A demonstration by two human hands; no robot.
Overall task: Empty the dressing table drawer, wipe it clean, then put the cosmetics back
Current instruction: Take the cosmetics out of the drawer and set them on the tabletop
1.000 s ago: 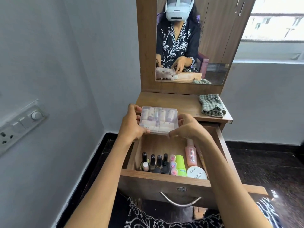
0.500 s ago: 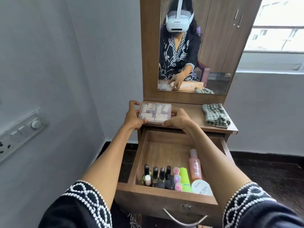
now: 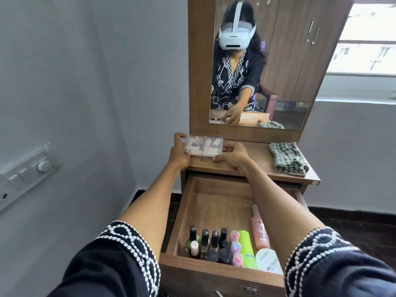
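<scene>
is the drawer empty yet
No. The drawer still holds nail polish bottles, a green tube and a pink bottle.

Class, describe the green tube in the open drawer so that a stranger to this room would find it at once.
Start at the open drawer under the mirror and look along its near edge. The green tube lies there, between the small pink-capped pots and the round white tub. It is the only bright lime-green thing in the drawer.
</scene>
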